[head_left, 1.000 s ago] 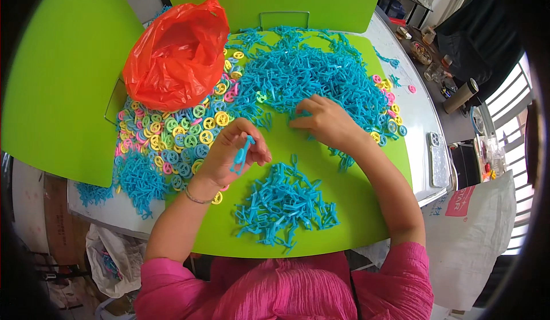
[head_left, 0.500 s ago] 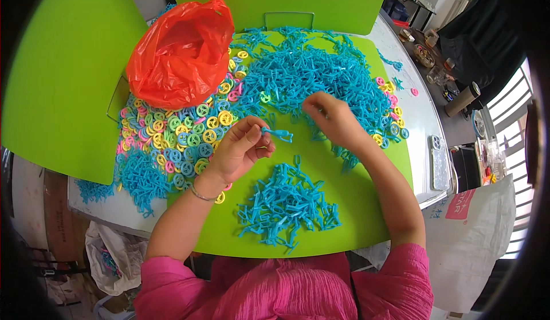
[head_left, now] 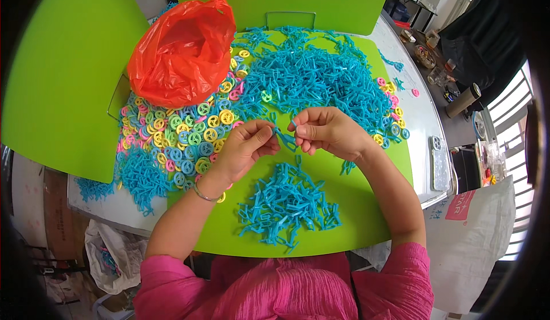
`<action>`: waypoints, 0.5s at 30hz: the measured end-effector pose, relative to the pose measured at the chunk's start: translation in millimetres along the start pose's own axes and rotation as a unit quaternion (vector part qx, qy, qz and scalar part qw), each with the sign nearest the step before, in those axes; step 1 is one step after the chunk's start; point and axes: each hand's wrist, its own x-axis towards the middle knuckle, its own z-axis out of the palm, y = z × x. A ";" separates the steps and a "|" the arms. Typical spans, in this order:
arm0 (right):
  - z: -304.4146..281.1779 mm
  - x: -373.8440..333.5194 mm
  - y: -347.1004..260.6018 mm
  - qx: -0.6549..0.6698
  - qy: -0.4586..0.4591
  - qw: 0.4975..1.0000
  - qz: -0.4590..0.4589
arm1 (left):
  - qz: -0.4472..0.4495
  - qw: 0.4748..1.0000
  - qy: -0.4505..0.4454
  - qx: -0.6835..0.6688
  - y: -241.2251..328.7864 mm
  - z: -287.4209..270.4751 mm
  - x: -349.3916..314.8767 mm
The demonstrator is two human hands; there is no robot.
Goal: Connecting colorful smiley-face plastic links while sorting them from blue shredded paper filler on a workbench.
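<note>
Between the fingertips of my left hand [head_left: 247, 147] is a small blue forked plastic piece [head_left: 288, 143], its prongs pointing right. Close beside it, my right hand [head_left: 331, 132] pinches the tip of a small blue plastic part [head_left: 294, 124]; its full shape is hidden by the fingers. Whether the two parts touch, I cannot tell. Below both hands, on the green board [head_left: 361, 217], lies a small heap of similar blue pieces [head_left: 289, 205]. Beyond them spreads a much larger blue pile [head_left: 321, 71].
Small plastic wheels [head_left: 189, 139] in yellow, green, pink and blue cover the left side, with an open red plastic bag [head_left: 180, 56] above them. More blue parts [head_left: 146, 174] lie near-left. Upright green boards [head_left: 63, 85] stand left and behind. A phone [head_left: 440, 162] rests at the right edge.
My right hand has come down and left from the large blue pile to meet my left hand, now with a small blue part. The held piece has tilted downward.
</note>
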 end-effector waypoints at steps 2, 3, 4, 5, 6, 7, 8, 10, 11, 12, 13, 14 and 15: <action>0.4 1.1 2.4 -0.015 -0.004 1.000 -0.015 | -0.003 1.000 0.006 0.007 1.0 1.2 -0.6; 1.1 2.9 7.3 0.006 0.019 0.999 -0.030 | -0.005 0.999 -0.001 0.031 2.6 2.1 -0.8; 1.4 5.2 12.3 0.028 0.042 0.998 -0.044 | -0.008 0.998 -0.008 0.056 3.3 2.4 -1.0; 0.7 7.3 16.9 0.027 0.043 0.998 -0.044 | -0.008 0.998 -0.009 0.055 2.6 2.7 -0.9; -0.5 9.9 21.7 0.059 0.024 0.997 -0.048 | -0.006 0.999 -0.008 0.052 1.1 3.1 -0.6; -0.2 11.2 24.5 0.091 0.005 0.994 -0.052 | -0.005 0.999 -0.008 0.049 0.0 3.8 -0.1; 1.9 12.0 25.8 0.091 0.005 0.994 -0.052 | -0.005 0.999 -0.008 0.049 -0.5 4.4 0.3; 5.9 13.3 28.1 0.130 0.019 0.989 -0.065 | 0.021 0.999 0.019 0.033 -0.8 5.3 1.3; 6.7 13.6 29.1 0.130 0.019 0.989 -0.065 | 0.022 0.999 0.019 0.033 -0.3 4.9 1.1; 7.2 13.9 30.1 0.144 0.012 0.987 -0.068 | 0.014 0.999 0.023 0.045 0.7 4.3 0.5; 7.4 14.2 30.9 0.158 0.005 0.985 -0.071 | 0.006 0.998 0.026 0.057 1.6 4.3 0.1; 7.9 14.7 31.8 0.158 0.004 0.985 -0.070 | 0.006 0.998 0.027 0.057 2.6 5.3 -0.7; 8.4 15.2 32.6 0.168 0.005 0.983 -0.070 | 0.006 0.998 0.015 0.063 3.7 7.1 -1.5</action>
